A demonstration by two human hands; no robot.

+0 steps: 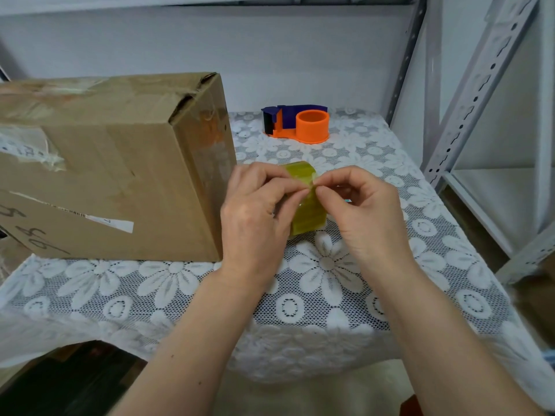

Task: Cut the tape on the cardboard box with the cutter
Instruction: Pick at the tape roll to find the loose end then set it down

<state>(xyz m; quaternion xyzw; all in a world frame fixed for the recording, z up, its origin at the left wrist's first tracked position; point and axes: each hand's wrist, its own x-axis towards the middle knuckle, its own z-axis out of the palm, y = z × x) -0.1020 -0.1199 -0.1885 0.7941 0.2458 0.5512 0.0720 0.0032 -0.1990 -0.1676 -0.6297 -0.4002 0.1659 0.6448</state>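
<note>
On the lace cloth [324, 298]: a cardboard box [114, 172] stands at the left, old tape across its top and end face.
Tape roll: a yellowish roll of tape [306, 202] is held just right of the box, between both hands.
Left hand [255, 217]: fingers pinched on the roll's upper edge.
Right hand [366, 211]: thumb and forefinger pinched on the same edge, touching the left fingertips.
Behind: an orange and blue tape cutter [295, 124] sits apart, untouched.
Right side: a grey metal rack [468, 94].

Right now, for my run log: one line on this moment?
left hand: holds tape roll | right hand: picks tape end | cardboard box: taped | dispenser: untouched
</note>
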